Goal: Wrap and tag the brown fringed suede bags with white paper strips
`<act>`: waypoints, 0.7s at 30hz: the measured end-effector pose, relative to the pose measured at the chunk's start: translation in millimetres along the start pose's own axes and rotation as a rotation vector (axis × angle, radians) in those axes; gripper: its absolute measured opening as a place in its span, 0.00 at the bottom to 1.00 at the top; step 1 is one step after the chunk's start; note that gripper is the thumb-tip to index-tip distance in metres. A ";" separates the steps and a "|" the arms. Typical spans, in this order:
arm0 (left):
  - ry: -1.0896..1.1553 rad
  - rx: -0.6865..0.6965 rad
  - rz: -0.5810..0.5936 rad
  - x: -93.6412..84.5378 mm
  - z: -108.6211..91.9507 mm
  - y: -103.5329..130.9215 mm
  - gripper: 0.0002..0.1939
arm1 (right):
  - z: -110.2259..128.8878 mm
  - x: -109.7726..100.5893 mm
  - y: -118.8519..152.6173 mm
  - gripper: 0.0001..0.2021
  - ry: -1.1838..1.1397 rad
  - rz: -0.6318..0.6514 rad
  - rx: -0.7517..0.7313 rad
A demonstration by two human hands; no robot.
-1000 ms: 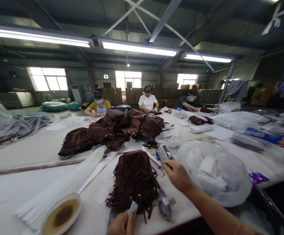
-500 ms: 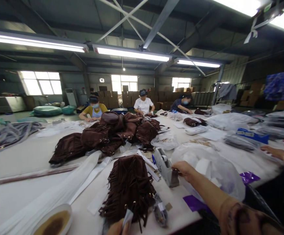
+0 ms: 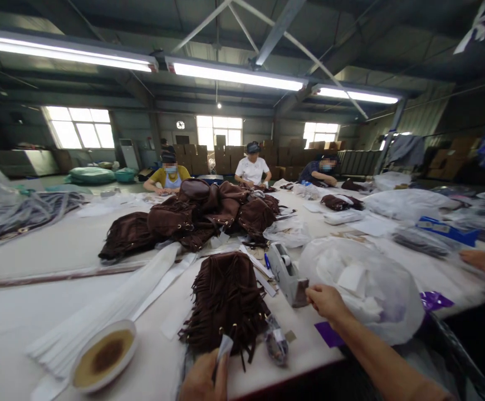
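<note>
The left hand (image 3: 204, 380) pinches a pale wrapper (image 3: 224, 346) between thumb and fingers at the near end of a brown fringed bag (image 3: 225, 292), which lies flat on the table (image 3: 150, 345) right before the person, probably so both hands can reach it. The right hand (image 3: 328, 303) has its fingers drawn together at the near end of a grey tape dispenser (image 3: 284, 273); I can't tell whether tape is between them. The dispenser seems placed for easy reach, beside a blue pen (image 3: 267, 260). A small clear packet (image 3: 276, 344) lies just right of the bag, a bowl (image 3: 104, 356) well to its left, and more brown bags (image 3: 171, 220) are heaped beyond. The dispenser's side marks and the blue box's (image 3: 446, 230) label are too small to read.
</note>
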State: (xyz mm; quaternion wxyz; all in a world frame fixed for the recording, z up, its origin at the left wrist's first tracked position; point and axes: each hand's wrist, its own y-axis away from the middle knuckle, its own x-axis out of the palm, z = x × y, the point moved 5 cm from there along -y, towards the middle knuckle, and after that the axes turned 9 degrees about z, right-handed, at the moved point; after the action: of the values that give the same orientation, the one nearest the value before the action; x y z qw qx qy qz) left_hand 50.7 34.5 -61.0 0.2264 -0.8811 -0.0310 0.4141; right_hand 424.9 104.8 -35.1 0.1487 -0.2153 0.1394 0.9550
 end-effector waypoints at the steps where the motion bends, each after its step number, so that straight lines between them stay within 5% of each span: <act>1: -0.017 0.017 0.028 -2.2 -4.6 0.0 0.24 | -0.7 -1.6 -3.9 0.09 0.032 0.002 0.002; 7: -0.139 -0.003 0.025 -14.1 -24.9 1.1 0.22 | -11.6 -3.4 -11.6 0.10 0.157 0.066 0.055; 12: -0.197 -0.003 0.052 -11.6 -27.6 3.1 0.14 | 21.2 15.4 35.3 0.12 0.227 0.146 -0.139; 16: -0.278 0.002 0.079 -9.7 -30.2 2.9 0.10 | 72.7 81.1 100.0 0.15 0.142 0.469 -0.407; 21: -0.389 0.048 0.062 -9.0 -34.1 4.8 0.09 | 90.6 165.1 134.0 0.14 0.033 0.645 -0.327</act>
State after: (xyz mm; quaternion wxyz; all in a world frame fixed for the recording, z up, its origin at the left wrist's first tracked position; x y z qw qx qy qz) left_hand 69.5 15.3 -37.7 0.2240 -0.7794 -0.0371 0.5839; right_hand 202.8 48.8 -4.0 -0.1992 -0.1963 0.0478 0.9589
